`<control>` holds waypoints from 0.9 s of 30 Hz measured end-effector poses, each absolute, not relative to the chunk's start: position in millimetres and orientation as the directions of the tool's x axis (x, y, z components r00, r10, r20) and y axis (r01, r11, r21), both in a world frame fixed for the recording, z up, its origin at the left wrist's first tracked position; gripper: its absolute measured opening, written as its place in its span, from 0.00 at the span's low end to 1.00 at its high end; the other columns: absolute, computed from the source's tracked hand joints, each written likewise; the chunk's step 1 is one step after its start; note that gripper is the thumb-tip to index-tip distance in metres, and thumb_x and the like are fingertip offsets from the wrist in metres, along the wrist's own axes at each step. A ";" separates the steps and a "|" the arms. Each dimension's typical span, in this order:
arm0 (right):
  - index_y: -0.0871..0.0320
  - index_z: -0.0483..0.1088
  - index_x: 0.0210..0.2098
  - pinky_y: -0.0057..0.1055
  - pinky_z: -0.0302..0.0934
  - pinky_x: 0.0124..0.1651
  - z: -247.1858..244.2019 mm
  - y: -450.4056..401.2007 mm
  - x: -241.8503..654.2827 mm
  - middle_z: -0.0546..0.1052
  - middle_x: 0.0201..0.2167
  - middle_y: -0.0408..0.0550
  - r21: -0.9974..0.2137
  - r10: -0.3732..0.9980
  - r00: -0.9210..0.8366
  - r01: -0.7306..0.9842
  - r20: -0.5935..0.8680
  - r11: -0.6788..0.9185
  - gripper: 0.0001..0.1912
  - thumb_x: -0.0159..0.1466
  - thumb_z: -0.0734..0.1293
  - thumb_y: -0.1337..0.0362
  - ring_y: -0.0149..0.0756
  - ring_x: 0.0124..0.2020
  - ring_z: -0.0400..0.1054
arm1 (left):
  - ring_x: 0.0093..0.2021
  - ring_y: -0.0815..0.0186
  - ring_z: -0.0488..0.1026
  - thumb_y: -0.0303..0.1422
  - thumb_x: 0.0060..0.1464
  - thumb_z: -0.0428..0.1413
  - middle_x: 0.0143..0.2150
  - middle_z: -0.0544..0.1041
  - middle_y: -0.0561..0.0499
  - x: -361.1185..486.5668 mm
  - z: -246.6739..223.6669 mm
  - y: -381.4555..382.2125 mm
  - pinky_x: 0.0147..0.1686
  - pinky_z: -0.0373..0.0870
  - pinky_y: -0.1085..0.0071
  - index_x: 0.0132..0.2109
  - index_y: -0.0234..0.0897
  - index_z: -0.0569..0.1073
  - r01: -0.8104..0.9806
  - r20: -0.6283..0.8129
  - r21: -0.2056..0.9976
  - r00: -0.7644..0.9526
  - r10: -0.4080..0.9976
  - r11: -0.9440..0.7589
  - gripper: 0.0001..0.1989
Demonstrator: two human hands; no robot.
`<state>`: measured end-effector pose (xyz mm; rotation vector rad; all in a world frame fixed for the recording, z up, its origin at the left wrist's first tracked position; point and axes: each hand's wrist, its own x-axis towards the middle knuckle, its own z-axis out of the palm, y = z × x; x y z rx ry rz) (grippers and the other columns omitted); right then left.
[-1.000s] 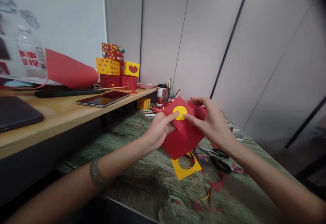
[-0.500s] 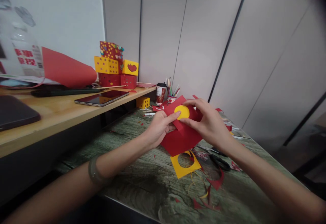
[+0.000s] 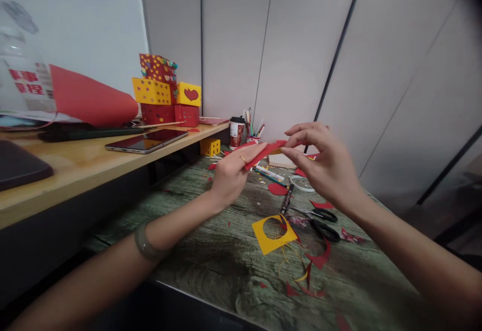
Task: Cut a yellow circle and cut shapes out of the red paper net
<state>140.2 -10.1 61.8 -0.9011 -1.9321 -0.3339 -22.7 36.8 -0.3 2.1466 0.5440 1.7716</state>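
In my left hand point(image 3: 234, 174) is a sheet of red paper point(image 3: 266, 152), raised above the table and tilted almost edge-on, with my fingers closed along its left side. My right hand point(image 3: 326, 157) pinches at its right end. A thin yellow edge, the yellow paper circle point(image 3: 276, 150), shows beside my right thumb; most of it is hidden. Below lies a yellow square point(image 3: 259, 235) with a round hole cut out. Black-handled scissors point(image 3: 326, 230) and a dark marker point(image 3: 286, 200) lie near it.
Red scraps point(image 3: 320, 260) and pens point(image 3: 269, 173) are scattered on the dark wood-patterned table point(image 3: 196, 255). A paper cup point(image 3: 236, 132) stands at the back. The raised wooden shelf point(image 3: 161, 146) at left bears a tablet point(image 3: 146, 140) and stacked decorated boxes point(image 3: 154, 91).
The red paper has been lifted and tipped from facing me to nearly edge-on, which hides most of the yellow circle. Both hands rose with it, uncovering the marker and scissors.
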 end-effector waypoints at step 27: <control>0.57 0.71 0.36 0.36 0.60 0.28 -1.1 -15.2 249.0 0.76 0.31 0.52 0.027 0.905 -0.370 0.927 0.209 0.373 0.13 0.53 0.65 0.59 0.45 0.30 0.70 | 0.17 0.75 0.63 0.33 0.47 0.55 0.20 0.69 0.52 -1.3 -16.2 34.4 0.18 0.58 0.80 0.30 0.31 0.71 -0.055 0.255 0.965 0.399 0.881 -0.255 0.07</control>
